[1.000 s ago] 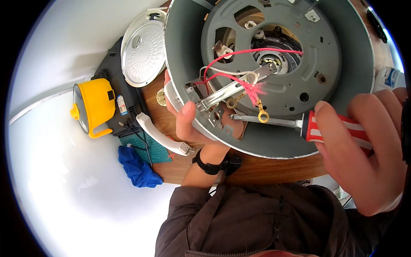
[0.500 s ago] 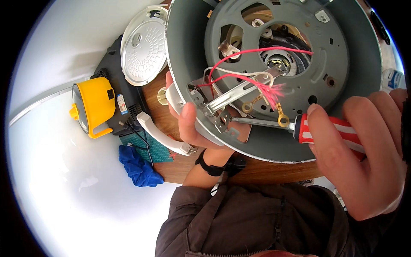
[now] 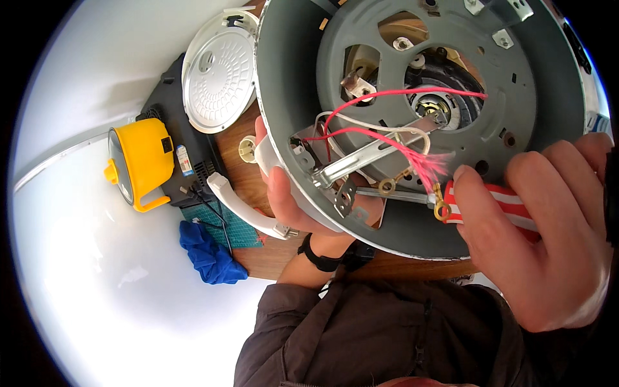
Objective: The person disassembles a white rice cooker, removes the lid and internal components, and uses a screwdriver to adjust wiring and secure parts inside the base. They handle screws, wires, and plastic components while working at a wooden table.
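Note:
My left hand (image 3: 285, 208) grips a white plastic fitting (image 3: 264, 157) on the outside of a grey metal appliance housing (image 3: 287, 77), tilted open toward me. Inside are a perforated plate (image 3: 509, 103), a metal arm (image 3: 351, 160), red wires (image 3: 403, 92), a white wire and brass ring terminals (image 3: 442, 210). My right hand (image 3: 548, 219) is closed on a screwdriver (image 3: 490, 206) with a red-and-white handle. Its shaft reaches a small bracket (image 3: 345, 197) at the housing's lower left; the tip is hard to see behind it.
On the wooden table (image 3: 229, 148) are a white perforated cover (image 3: 216, 90), a yellow lidded pot (image 3: 142, 164) on a black appliance (image 3: 184, 116), a loose white handle (image 3: 248, 209), a teal cutting mat (image 3: 245, 235), a blue cloth (image 3: 209, 258) and a small cream part (image 3: 247, 149).
The housing and my left hand have shifted right and down. The screwdriver handle has moved left, deeper into the housing, with my right hand, and a ring terminal now hangs in front of it.

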A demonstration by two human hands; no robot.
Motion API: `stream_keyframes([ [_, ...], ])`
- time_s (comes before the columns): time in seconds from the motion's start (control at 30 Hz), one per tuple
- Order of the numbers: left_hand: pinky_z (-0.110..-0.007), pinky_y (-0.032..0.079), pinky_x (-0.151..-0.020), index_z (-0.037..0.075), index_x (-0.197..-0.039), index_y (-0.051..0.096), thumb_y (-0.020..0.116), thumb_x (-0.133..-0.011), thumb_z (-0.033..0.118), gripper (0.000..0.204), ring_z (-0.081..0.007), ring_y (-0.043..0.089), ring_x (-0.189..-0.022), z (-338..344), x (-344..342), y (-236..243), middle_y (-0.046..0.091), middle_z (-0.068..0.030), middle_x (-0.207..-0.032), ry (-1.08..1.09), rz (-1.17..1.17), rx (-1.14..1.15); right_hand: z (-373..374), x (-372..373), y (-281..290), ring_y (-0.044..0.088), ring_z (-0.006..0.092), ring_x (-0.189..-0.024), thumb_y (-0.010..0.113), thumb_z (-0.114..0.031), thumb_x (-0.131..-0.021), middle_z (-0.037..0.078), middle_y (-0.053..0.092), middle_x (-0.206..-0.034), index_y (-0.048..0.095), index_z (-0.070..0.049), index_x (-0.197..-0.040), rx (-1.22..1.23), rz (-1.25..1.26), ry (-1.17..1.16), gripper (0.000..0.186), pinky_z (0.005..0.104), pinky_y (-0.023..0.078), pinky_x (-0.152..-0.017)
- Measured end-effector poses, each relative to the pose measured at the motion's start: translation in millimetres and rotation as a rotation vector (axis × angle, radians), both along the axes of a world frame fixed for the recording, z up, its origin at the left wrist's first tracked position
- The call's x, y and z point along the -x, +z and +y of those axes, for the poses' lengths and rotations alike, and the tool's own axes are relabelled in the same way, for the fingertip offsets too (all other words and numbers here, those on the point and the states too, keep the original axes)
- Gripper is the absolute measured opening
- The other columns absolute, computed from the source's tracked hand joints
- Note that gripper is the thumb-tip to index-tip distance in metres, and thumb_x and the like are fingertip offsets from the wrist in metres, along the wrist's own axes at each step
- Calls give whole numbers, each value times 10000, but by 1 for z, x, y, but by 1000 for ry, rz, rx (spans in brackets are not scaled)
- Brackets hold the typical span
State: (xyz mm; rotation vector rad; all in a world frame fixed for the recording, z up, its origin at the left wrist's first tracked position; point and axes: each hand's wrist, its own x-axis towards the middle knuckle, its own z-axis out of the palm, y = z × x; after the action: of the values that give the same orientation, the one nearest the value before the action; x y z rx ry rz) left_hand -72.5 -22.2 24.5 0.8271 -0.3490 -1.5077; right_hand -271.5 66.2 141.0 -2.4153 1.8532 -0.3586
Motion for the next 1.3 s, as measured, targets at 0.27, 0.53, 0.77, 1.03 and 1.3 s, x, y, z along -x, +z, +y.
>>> stream_keyframes([
  [0.27, -501, 484, -1090, 58, -1502, 461, 572, -872, 524, 792, -319, 568, -1296, -3, -7, -11, 551, -169, -1448, -2, -38, -23, -2, -1, 0, 565, 293, -784, 774, 40, -578, 130, 560, -914, 617, 12, -1068, -5, -2, -5, 516, 378, 436, -719],
  [0.53, -541, 491, -1097, 56, -1524, 411, 569, -850, 443, 794, -331, 571, -1302, -6, 4, -1, 536, -175, -1445, 27, -55, 35, 0, -6, 0, 571, 298, -800, 770, 56, -578, 132, 560, -931, 612, 7, -1065, -4, 3, -24, 515, 374, 446, -728],
  [0.77, -540, 491, -1097, 62, -1528, 411, 562, -844, 456, 804, -333, 572, -1301, -6, 5, -2, 535, -175, -1445, 36, -94, 13, -4, -6, -2, 576, 302, -813, 767, 70, -578, 134, 560, -945, 607, 3, -1062, 4, -5, -2, 515, 370, 454, -736],
  [1.03, -549, 471, -1111, 55, -1529, 408, 552, -850, 457, 802, -336, 549, -1326, -6, 10, 5, 533, -178, -1448, 74, -90, -19, -12, -6, 3, 582, 306, -829, 764, 86, -578, 136, 560, -962, 601, -2, -1059, -7, -1, 37, 515, 366, 464, -745],
  [1.3, -548, 516, -1061, 125, -1533, 300, 637, -983, 316, 673, -467, 492, -1349, -8, -5, -23, 337, -336, -1530, -118, -82, 468, -44, 9, 33, 588, 311, -844, 761, 102, -578, 138, 560, -978, 595, -7, -1055, -103, -3, 178, 517, 362, 473, -754],
])
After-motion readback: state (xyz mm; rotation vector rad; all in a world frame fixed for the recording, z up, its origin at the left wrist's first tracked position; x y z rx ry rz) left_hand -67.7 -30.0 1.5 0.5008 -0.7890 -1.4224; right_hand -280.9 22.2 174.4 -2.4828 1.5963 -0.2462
